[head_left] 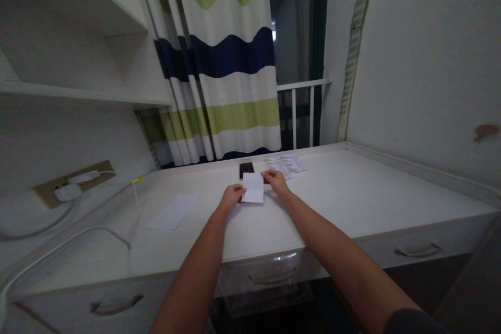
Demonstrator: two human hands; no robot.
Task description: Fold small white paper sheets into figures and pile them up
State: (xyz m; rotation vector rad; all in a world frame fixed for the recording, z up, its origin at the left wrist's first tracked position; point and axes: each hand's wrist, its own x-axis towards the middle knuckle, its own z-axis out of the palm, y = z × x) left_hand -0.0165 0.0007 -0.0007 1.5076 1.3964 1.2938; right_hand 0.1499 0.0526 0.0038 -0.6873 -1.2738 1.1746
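Both my arms reach out over a white desk (352,198). Between my hands is a small white sheet of paper (253,189), folded or narrow, held just above the desk. My left hand (231,196) pinches its lower left edge with the fingers closed. My right hand (276,179) grips its upper right corner, fingers curled. A black phone (246,169) lies flat just behind the sheet.
A larger white sheet (174,212) lies on the desk to the left. Crumpled white papers (286,163) sit behind my right hand. A striped curtain (223,62) hangs at the back. Shelves (78,94) and a wall socket with cables (72,183) are on the left. Drawers with handles (417,249) run under the desk.
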